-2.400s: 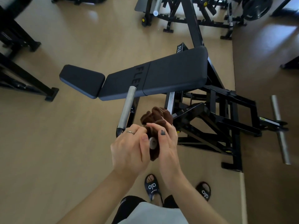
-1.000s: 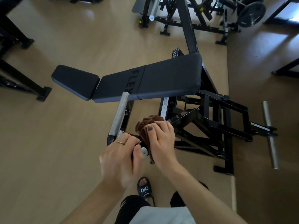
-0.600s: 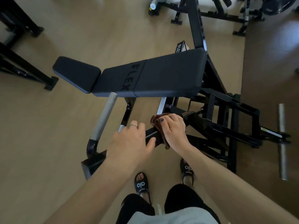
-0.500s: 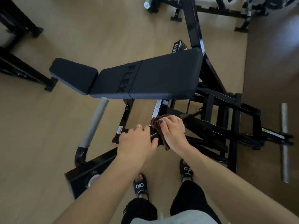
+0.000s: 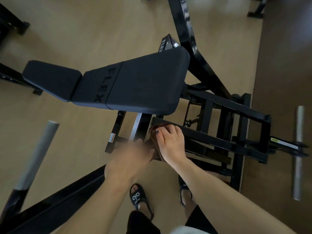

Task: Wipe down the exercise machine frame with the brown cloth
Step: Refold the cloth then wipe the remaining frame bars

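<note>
right hand is gripping the brown cloth, pressing it on a black bar of the machine frame below the padded bench | left hand is blurring beside the cloth, grip unreadable | steel handle is lying well left | sandalled foot is standing on the floor

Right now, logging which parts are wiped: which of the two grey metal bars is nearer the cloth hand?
The left grey bar, angled beside the blurred left hand. The other bar stands far right of the right hand gripping the brown cloth.
</note>
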{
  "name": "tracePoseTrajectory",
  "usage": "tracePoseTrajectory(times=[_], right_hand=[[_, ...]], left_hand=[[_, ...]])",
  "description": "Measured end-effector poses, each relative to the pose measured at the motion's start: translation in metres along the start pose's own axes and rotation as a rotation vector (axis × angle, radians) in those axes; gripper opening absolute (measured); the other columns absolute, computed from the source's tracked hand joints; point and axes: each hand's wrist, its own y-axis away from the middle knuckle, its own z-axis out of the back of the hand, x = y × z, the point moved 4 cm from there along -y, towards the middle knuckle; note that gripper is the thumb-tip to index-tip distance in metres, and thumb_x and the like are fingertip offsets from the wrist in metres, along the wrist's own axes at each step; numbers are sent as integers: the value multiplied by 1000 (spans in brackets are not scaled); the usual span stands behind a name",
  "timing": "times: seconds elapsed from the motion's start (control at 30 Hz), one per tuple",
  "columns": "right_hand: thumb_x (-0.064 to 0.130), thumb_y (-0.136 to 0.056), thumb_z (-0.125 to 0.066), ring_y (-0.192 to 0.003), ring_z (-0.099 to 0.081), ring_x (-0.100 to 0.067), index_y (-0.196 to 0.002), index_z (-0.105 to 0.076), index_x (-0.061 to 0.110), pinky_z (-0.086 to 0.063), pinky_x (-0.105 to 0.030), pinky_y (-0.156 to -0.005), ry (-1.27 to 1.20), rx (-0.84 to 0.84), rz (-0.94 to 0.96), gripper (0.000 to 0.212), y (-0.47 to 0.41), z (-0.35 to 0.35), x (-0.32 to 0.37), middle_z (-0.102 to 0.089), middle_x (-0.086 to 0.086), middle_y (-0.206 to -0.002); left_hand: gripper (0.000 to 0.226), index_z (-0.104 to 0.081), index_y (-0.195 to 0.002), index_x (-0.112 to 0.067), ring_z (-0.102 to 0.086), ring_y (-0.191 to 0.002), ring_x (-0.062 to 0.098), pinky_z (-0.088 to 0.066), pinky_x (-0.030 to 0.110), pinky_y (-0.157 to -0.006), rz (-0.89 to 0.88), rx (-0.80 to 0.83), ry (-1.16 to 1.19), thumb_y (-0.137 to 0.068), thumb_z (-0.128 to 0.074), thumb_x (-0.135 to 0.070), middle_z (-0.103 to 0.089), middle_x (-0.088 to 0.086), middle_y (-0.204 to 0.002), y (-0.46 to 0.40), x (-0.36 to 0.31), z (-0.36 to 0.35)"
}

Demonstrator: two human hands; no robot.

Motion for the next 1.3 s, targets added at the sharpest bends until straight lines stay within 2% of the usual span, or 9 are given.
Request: tracePoseTrajectory(times=[0.2,0.3,0.43,0.57,0.7,0.87,1.0,1.13,1.3], right_hand=[[49,-107,-24,-122,-44,-22,-125,-61,36,-36,-42,-106,-108,-17,-80,43,-9,-1,-20,-54,4,-128],[50,-107,-24,-118,-46,-19,-125,-60,37,-37,-39,-103,-138,-54,-112,42,-11,-2,-23,-55,6,-125],[60,-101,-14,-113,-46,-15,-131,-56,39,-40,-39,-101,-186,-81,-172,56,-12,-2,-35,-55,8,-123],[55,-105,-21,-107,-40,-10,-131,-55,40,-42,-39,-99,-243,-70,-234,45,-18,-7,-48,-51,14,-116],[54,-107,-28,-108,-43,-11,-131,-57,42,-43,-41,-96,-295,24,-245,40,-33,-5,-71,-58,12,-118],[55,-106,-36,-100,-62,-11,-124,-63,39,-55,-40,-88,-478,71,-278,36,-50,-3,-101,-66,10,-107],[51,-106,-46,-102,-65,-7,-123,-64,38,-50,-25,-78,-680,11,-324,28,-73,-3,-119,-68,16,-105],[43,-99,-63,-112,-55,-12,-138,-54,40,-47,-21,-89,-503,107,-64,40,-103,-15,-124,-51,9,-125],[37,-96,-69,-130,-48,-31,-144,-54,34,-46,-48,-107,13,318,534,51,-143,-47,-97,-50,-2,-147]], left_hand=[[46,-43,-101,-22,-53,-44,20,-35,29,-36,-74,-49,6,-94,-45,-68,-51,1,-70,0,-4,7],[60,-41,-105,-26,-58,-58,21,-25,32,-47,11,5,34,-92,-10,-75,-53,-3,-83,-1,0,4],[62,-27,-116,-26,-59,-74,21,-38,34,-57,26,52,63,-89,-10,-79,-55,-1,-99,-34,-24,-7],[54,-37,-139,-20,-67,-93,25,-54,38,-69,-108,33,115,-104,-26,-59,-62,5,-117,-77,-59,-5],[54,-42,-133,-19,-65,-87,23,-56,41,-77,-81,180,199,-105,-21,-59,-65,5,-107,-98,-67,-25],[58,-42,-134,-17,-55,-66,19,-42,36,-58,-11,203,180,-105,-15,-59,-60,2,-88,-106,-76,-32],[50,-36,-144,-17,-40,-55,15,-29,34,-49,-67,117,92,-107,-21,-48,-45,-1,-80,-98,-76,-30],[60,-40,-139,-16,-48,-63,21,-32,35,-53,-78,116,14,-103,-8,-53,-44,-2,-80,-102,-82,-30],[61,-43,-122,-19,-64,-67,21,-36,32,-52,-46,28,-23,-99,-5,-61,-52,-3,-79,-102,-85,-31]])
